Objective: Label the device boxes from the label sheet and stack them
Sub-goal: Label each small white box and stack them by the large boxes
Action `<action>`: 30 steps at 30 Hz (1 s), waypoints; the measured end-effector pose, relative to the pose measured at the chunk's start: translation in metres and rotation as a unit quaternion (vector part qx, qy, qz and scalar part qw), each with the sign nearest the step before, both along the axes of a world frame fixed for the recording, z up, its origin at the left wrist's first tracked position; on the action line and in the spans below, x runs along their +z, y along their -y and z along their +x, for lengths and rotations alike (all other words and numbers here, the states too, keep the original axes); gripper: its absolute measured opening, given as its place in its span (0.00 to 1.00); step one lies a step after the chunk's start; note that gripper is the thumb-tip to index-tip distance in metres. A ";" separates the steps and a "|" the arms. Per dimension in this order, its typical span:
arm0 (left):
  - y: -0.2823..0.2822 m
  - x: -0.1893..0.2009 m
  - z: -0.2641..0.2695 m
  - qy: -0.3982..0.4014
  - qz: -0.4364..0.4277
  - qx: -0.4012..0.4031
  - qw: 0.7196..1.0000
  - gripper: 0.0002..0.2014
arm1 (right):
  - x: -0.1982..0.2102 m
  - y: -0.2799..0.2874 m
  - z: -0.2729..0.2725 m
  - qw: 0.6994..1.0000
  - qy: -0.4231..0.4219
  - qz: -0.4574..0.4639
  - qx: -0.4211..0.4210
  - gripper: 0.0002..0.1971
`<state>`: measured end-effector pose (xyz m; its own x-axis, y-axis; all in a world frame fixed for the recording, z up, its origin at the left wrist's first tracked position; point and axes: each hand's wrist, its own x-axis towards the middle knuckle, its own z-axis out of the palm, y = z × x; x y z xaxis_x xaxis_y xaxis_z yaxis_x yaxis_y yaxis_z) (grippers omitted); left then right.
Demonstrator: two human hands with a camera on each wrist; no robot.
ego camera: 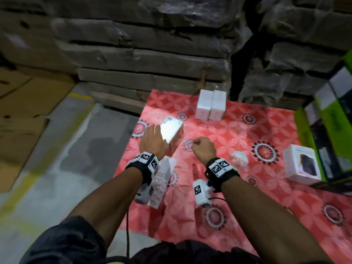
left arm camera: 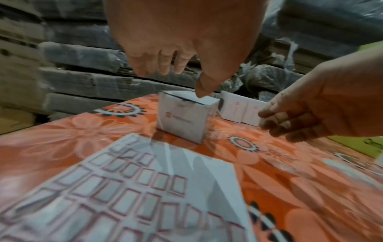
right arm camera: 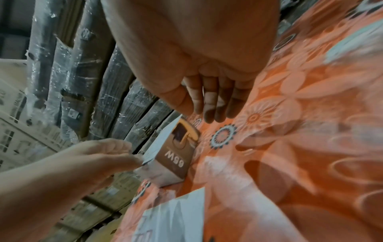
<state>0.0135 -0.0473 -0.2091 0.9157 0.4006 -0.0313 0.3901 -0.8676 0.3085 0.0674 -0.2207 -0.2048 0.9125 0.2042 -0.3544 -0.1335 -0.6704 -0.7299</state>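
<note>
Left hand (left arm camera: 182,42) fingers (left arm camera: 204,88) on box (left arm camera: 186,119)

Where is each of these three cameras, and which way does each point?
Head: worn on the head, looking down at the mat; shows both forearms, left hand and right hand.
Left wrist: looks along the left hand at the box and label sheet.
Right wrist: looks along the right hand at the box.
All three share that box.

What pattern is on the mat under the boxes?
Red mat with pale flowers and dark-rimmed medallions; head view.
</note>
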 end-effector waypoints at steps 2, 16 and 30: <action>-0.021 -0.006 -0.002 -0.015 -0.052 0.021 0.998 0.30 | -0.001 -0.023 0.000 1.000 -0.017 -0.005 0.014 0.14; -0.046 -0.009 0.018 0.014 -0.305 -0.044 0.951 0.24 | 0.005 -0.079 -0.004 0.999 -0.020 0.045 0.003 0.17; 0.012 0.026 0.043 0.154 -0.298 -0.076 0.939 0.20 | 0.035 -0.020 0.004 0.985 0.136 0.048 -0.096 0.20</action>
